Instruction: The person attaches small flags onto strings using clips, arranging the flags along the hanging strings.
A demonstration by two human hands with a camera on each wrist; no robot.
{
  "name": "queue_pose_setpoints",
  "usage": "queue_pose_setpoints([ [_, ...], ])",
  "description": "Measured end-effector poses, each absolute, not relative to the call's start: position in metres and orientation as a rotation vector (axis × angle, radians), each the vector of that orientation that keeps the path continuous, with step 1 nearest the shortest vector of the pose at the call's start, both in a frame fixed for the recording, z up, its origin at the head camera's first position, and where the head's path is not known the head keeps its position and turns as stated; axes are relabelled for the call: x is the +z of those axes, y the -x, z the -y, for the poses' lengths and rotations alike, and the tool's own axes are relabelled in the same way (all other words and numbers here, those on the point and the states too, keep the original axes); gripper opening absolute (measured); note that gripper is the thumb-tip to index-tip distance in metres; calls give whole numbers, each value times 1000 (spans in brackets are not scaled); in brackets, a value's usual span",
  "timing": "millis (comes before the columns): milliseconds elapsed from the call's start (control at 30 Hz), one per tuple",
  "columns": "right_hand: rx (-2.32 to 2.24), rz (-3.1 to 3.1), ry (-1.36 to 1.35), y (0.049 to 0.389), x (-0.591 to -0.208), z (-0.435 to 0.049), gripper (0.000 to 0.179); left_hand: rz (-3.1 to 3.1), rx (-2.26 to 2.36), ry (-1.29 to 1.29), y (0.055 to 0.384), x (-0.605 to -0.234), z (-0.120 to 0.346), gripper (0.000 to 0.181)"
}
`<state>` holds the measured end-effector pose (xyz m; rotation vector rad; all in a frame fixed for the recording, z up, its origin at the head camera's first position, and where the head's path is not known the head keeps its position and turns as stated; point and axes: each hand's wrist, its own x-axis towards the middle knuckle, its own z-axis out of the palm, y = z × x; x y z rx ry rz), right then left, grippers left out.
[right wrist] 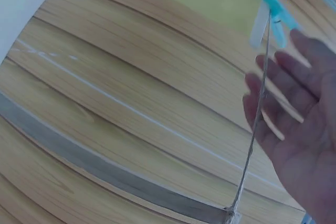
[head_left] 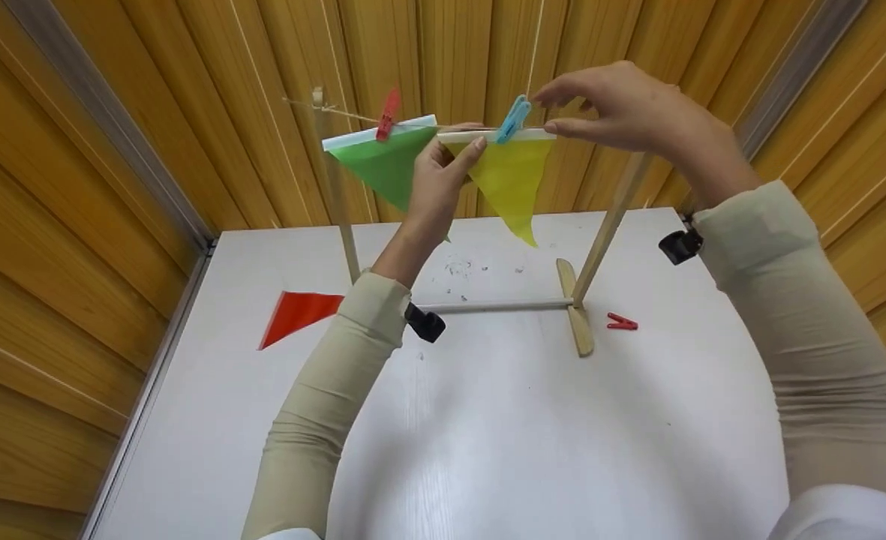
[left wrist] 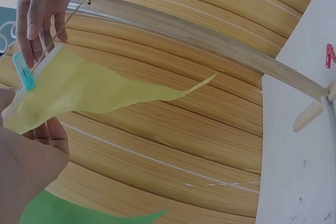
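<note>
A yellow pennant (head_left: 514,176) hangs by its white top band from a string (right wrist: 255,124), with a blue clothespin (head_left: 514,118) clipped on that band. My left hand (head_left: 443,176) pinches the pennant's top left corner between thumb and fingers. Just right of the clothespin is my right hand (head_left: 630,105), its fingers loosely bent and apart from the pin; in the right wrist view they hold nothing, and the string crosses before them. Left of the yellow one, a green pennant (head_left: 386,161) hangs from the same string under a red clothespin (head_left: 388,114).
Two wooden posts, a left post (head_left: 341,210) and a right post (head_left: 611,225), carry the string; a pale bar (head_left: 495,306) and a wooden foot (head_left: 580,330) are at the base. On the white table (head_left: 533,450) lie a red pennant (head_left: 296,315) and another red clothespin (head_left: 623,322).
</note>
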<state>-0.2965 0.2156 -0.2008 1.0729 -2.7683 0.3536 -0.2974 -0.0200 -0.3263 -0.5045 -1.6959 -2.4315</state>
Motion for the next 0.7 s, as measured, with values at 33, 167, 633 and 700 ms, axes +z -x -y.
queue_pose_setpoints([
  [33,346,2760,-1043,293,-203,-216,43,1699,-2433,506,297,-327,19,33],
  [167,360,2714,-962,282,-212,-217,42,1706,-2437,516,296,-330,18,34],
  [633,431,2357,-1069,257,-242,-220,29,1832,-2395,487,288,-342,19,41],
  [700,443,2318,-1086,253,-247,-219,29,1872,-2363,500,287,-342,19,41],
])
